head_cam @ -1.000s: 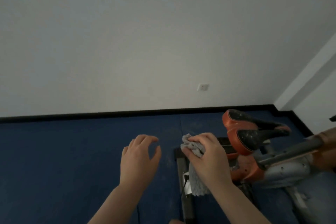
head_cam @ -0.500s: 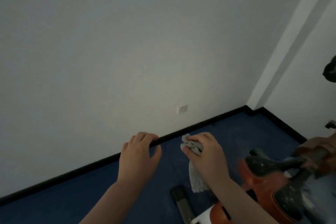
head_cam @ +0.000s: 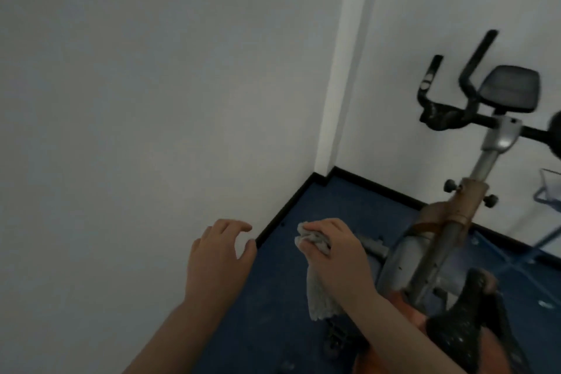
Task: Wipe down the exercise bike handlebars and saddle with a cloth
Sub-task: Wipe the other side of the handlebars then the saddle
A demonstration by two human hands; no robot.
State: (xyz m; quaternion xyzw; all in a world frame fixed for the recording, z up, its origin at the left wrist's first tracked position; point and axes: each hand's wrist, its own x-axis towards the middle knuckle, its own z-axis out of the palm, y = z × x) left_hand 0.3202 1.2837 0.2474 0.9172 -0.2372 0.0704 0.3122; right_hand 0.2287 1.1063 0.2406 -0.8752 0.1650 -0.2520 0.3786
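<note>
The right hand (head_cam: 337, 255) grips the cloth (head_cam: 318, 297), the left hand (head_cam: 218, 255) is loosely open and empty; wiping seems not begun, and the handlebars (head_cam: 446, 114) wait far ahead-right.

Grey cloth (head_cam: 315, 291) was bunched up top, rest hanging loose. Black handlebars (head_cam: 449, 114) sat up high, looked dusty I think. Saddle (head_cam: 467, 328) was black, speckled, nose pointing away, low right.

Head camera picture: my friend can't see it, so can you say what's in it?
A person's right hand grips a grey cloth in front of an exercise bike, touching neither its black handlebars nor its dusty saddle. The left hand hovers open beside it, above a blue floor.
</note>
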